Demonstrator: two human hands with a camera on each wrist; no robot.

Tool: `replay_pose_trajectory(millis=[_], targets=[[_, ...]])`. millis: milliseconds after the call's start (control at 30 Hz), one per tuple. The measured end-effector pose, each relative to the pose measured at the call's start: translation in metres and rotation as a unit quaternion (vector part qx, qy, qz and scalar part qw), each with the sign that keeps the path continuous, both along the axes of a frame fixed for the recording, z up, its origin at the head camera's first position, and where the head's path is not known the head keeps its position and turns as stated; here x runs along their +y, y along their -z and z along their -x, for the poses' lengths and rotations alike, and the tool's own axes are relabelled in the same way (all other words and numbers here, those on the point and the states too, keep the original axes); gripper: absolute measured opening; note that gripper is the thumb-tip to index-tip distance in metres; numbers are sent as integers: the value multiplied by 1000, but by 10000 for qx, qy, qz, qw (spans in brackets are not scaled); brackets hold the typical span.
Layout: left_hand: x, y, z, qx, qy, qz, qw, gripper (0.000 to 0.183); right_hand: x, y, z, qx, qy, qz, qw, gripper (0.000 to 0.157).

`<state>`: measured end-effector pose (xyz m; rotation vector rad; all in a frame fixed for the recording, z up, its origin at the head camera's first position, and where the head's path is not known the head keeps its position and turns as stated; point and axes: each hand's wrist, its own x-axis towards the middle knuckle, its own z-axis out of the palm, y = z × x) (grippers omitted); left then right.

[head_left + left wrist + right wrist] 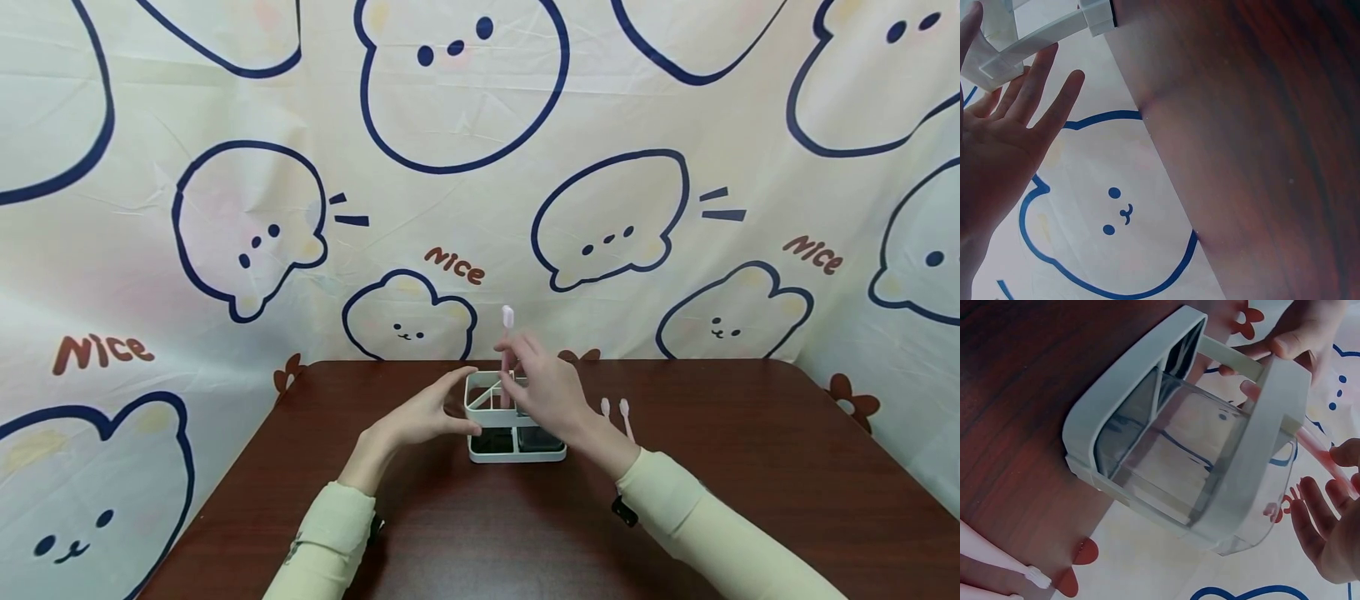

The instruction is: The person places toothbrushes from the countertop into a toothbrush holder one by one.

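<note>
A pale two-tier toothbrush holder [517, 457] stands upright on the table, with clear-walled compartments above an open lower tier. My left hand [423, 417] grips the upper tier's left side, thumb in front and fingers behind; its spread fingers touch the holder's frame [1047, 34] in the left wrist view. Between the thumb and fingers of my right hand [547, 387] is a pink toothbrush [507, 317], upright with its head on top. Its handle [1322, 453] enters the upper tier, and its lower end shows beneath that tier in the right wrist view.
Two more pink toothbrushes [626, 412] lie on the dark wooden table [480, 533] right of the holder, partly hidden by my right forearm. Behind the table's far edge hangs a cartoon-printed cloth [442, 208], which also covers both sides.
</note>
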<state>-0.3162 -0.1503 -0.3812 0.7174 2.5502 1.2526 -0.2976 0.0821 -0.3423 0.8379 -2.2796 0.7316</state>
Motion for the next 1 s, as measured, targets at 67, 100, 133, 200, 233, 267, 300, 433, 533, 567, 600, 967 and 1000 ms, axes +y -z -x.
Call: replay_pose_trajectory(millis=[67,100,133,200,233,267,300,433,533,567,600,967,1000], targets=[[0,0,0,-16,-18,-5,10000,95,0,2,0,77,2,-53,10000,35],[0,0,0,-14,-24,-15,10000,95,0,3,-1,119,15,-88,9999,34],[0,0,0,-22,-21,-29,10000,94,0,4,-1,156,30,-120,9998,34],[0,0,0,-41,-3,-60,10000,93,0,6,-1,232,87,-203,9995,33],[0,0,0,-51,9,-69,10000,93,0,7,-1,268,111,-250,9993,32],[0,0,0,-63,18,-84,9999,93,0,8,0,298,144,-308,9990,32],[0,0,1,-69,25,-90,9999,93,0,9,0,335,186,-371,9986,31],[1,1,1,-70,17,-85,9999,93,1,12,0,487,322,-630,9963,25],[0,1,1,-53,15,-73,10000,94,1,15,-1,535,416,-818,9943,22],[0,1,1,-58,19,-81,9999,93,1,16,-1,533,445,-878,9937,22],[0,1,1,-61,16,-74,10000,93,2,17,-1,527,460,-928,9932,21],[0,0,0,-41,18,-63,10000,91,-1,20,-2,674,444,-1192,9896,18],[0,0,0,-37,22,-60,10000,91,-1,21,-2,672,440,-1201,9895,18]])
